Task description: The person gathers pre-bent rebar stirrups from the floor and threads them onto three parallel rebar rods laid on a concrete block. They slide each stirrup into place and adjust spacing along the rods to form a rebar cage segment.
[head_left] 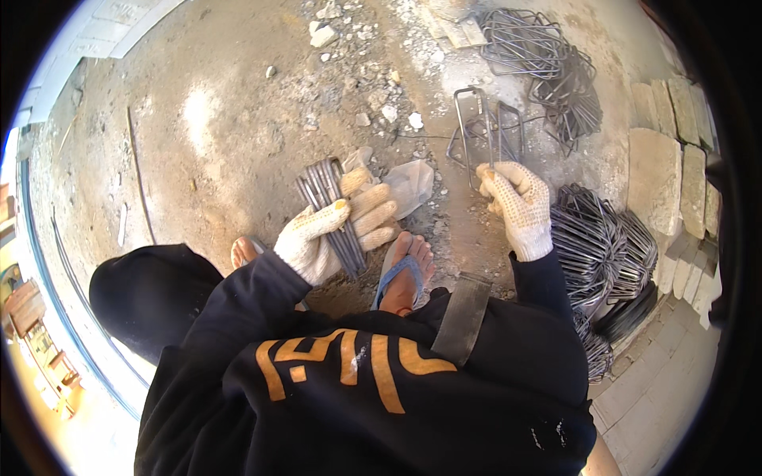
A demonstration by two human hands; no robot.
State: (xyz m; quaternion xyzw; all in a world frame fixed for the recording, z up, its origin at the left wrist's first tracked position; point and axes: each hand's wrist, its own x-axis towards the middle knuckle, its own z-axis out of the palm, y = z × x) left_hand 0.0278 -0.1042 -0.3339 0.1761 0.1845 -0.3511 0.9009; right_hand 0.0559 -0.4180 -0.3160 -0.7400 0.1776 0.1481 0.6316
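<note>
My left hand [308, 244], in a cream knit work glove, holds a bundle of bent steel rebar stirrups [343, 243] across the palm. The thumb presses over the bars while the other fingers reach out past them. To the right, my right hand [524, 213], gloved alike, pinches one rectangular rebar stirrup [459, 119] near its lower end, and the loop stands away from me. Just behind that loop, more loose stirrups [516, 127] lie on the ground, partly overlapped by it.
Piles of stirrups [520, 44] lie at the far right, with a larger stack [591, 238] beside my right forearm. Stone slabs [655, 163] are stacked along the right. Rubble [324, 36] and a clear plastic bag [411, 189] lie ahead of my sandalled foot [405, 278]. A thin rod [136, 170] lies left.
</note>
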